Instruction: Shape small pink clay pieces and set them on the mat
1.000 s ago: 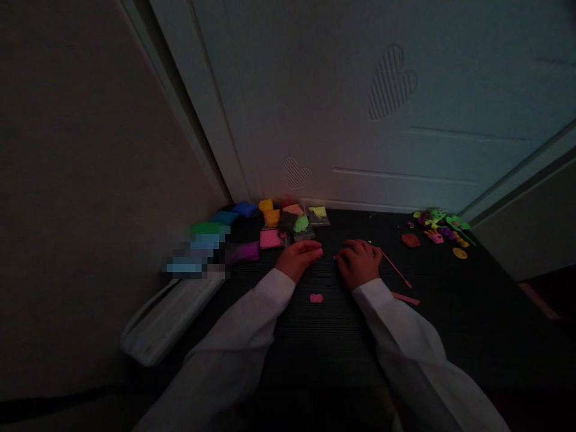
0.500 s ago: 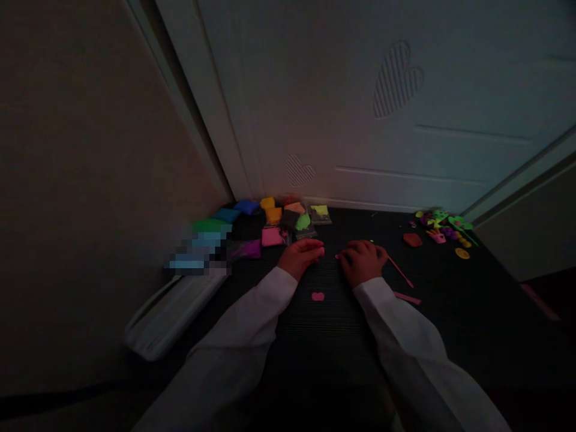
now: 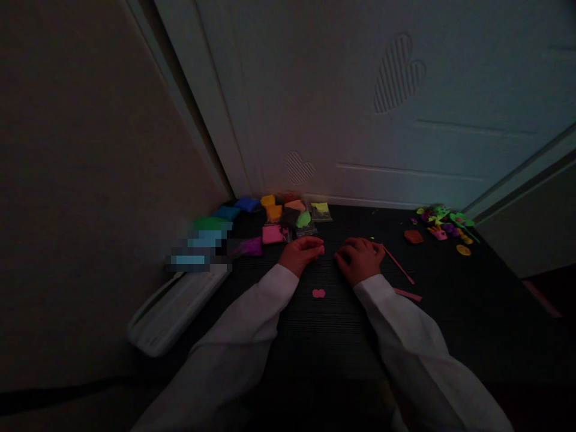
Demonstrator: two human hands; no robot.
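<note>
My left hand (image 3: 300, 253) is closed in a pinch above the dark table, with a small piece of pink clay (image 3: 321, 249) at its fingertips. Across a short gap, my right hand (image 3: 360, 259) rests low on the tabletop, its fingers curled downward. Whatever lies under those fingers is hidden. Nearer to me, between the forearms, lies a flat pink clay shape (image 3: 318, 293) like two joined discs. A thin pink stick tool (image 3: 399, 266) lies just right of my right hand, and a flat pink strip (image 3: 408, 294) sits beside the right sleeve.
Bags of coloured clay, among them a pink one (image 3: 272, 234) and a purple one (image 3: 249, 246), line the back left. A white case (image 3: 177, 312) stands at the left edge. Small clay figures (image 3: 443, 228) and a red-brown lump (image 3: 413, 237) lie at the right. A white panel (image 3: 342, 108) rises behind.
My right hand has shifted slightly left, and the small pink bit near its thumb is no longer visible. My left hand keeps its pinch. The view has tilted a little.
</note>
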